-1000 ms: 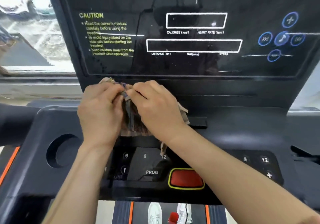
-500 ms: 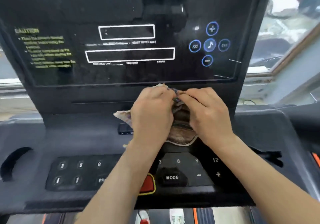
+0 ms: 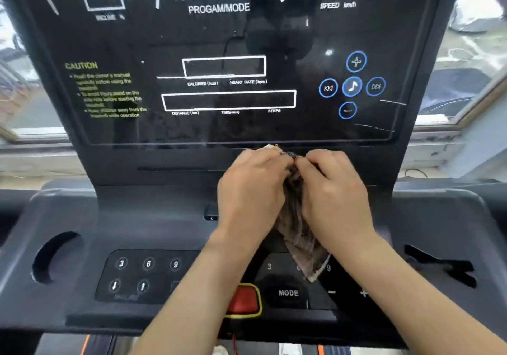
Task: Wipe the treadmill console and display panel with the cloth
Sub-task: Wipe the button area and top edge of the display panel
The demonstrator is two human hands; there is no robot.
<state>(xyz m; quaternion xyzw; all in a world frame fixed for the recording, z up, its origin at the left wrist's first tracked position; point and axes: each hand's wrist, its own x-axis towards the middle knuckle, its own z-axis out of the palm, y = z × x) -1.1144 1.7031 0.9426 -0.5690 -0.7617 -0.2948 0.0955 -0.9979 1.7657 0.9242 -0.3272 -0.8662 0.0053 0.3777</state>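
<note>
A brown patterned cloth (image 3: 300, 242) hangs bunched between my two hands, its lower corner dangling over the right keypad. My left hand (image 3: 251, 190) and my right hand (image 3: 333, 193) both pinch its top edge, knuckles nearly touching, just below the display panel (image 3: 227, 53). The panel is glossy black with white boxes, yellow caution text and blue music buttons. The black treadmill console (image 3: 153, 217) spreads below my hands, with number keys and a MODE button (image 3: 288, 292).
A red stop button (image 3: 242, 300) with a yellow rim sits at the console's front, partly under my left forearm. A round cup holder (image 3: 55, 257) is at the left, a slot (image 3: 439, 265) at the right. Windows flank the panel on both sides.
The view has swung back left and up, showing more of the panel. Both hands keep their grip on the cloth, which now hangs lower between them instead of sticking out to the left.
</note>
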